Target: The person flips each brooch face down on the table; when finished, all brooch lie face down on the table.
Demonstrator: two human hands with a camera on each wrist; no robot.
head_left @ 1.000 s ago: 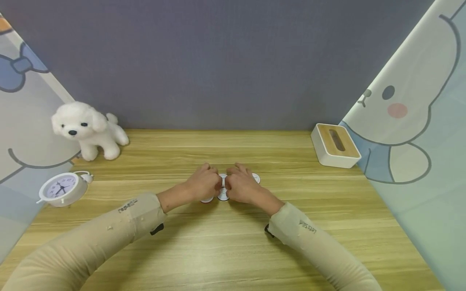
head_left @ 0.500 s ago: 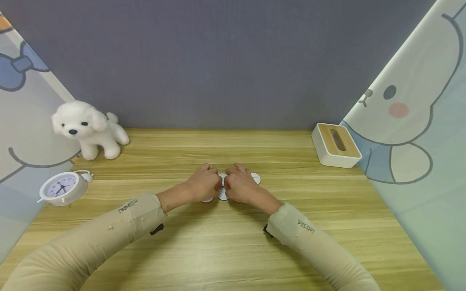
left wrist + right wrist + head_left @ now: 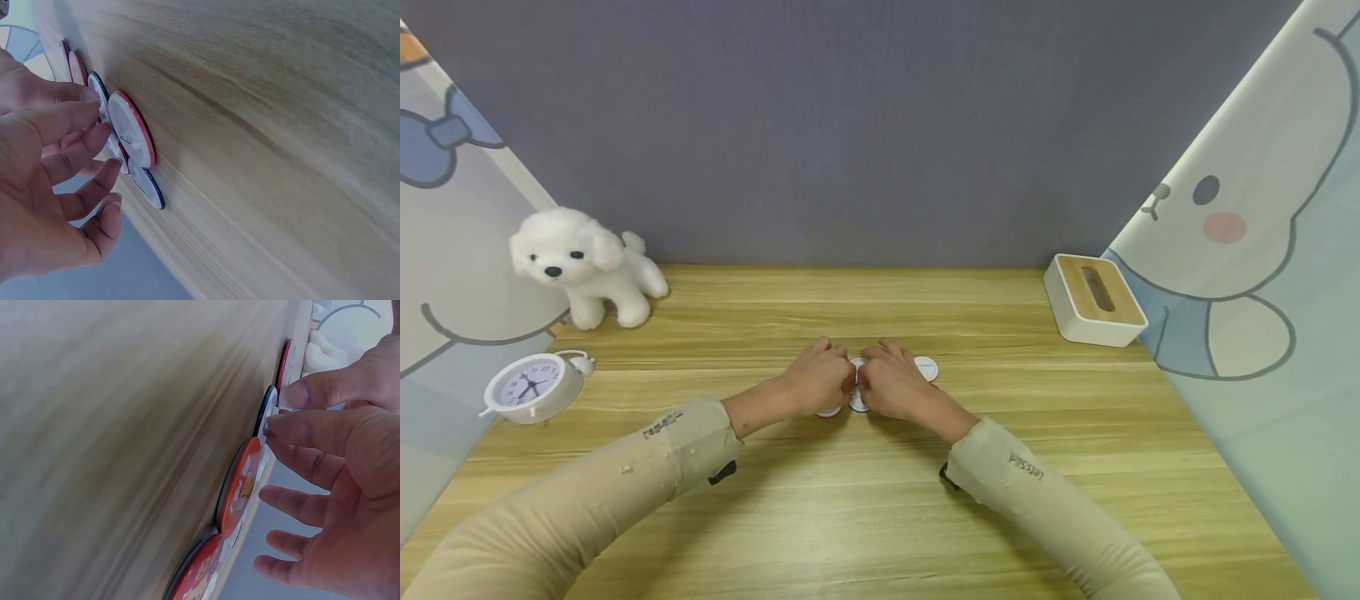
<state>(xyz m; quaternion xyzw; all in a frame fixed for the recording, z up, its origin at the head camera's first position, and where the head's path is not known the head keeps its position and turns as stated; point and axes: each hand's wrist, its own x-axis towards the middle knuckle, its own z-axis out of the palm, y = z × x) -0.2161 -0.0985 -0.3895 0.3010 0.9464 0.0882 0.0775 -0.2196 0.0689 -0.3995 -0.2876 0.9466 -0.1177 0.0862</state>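
Observation:
Several round discs, white on top with red or dark rims, lie together mid-table. In the head view both hands meet over them. My left hand (image 3: 822, 377) comes in from the left, its thumb and index fingertips pinching at the dark-rimmed disc (image 3: 95, 84). From the right, my right hand (image 3: 893, 380) also pinches there with thumb and index finger. The small part between the fingertips is hidden. Beside the left hand lies a red-rimmed disc (image 3: 132, 132), with a blue-rimmed disc (image 3: 148, 186) beyond. An orange printed disc (image 3: 242, 487) and a red printed disc (image 3: 199, 570) sit near the right hand.
On the wooden table (image 3: 865, 517), a white plush dog (image 3: 591, 267) stands at the far left, with a white alarm clock (image 3: 535, 389) closer in. A tissue box (image 3: 1093, 300) stands at the far right. A grey panel (image 3: 865, 133) closes off the back.
My right hand has shifted slightly left, showing more of the white disc at its right. The left hand stays nearly still. Both keep pinching at the middle disc. The view has drifted a little.

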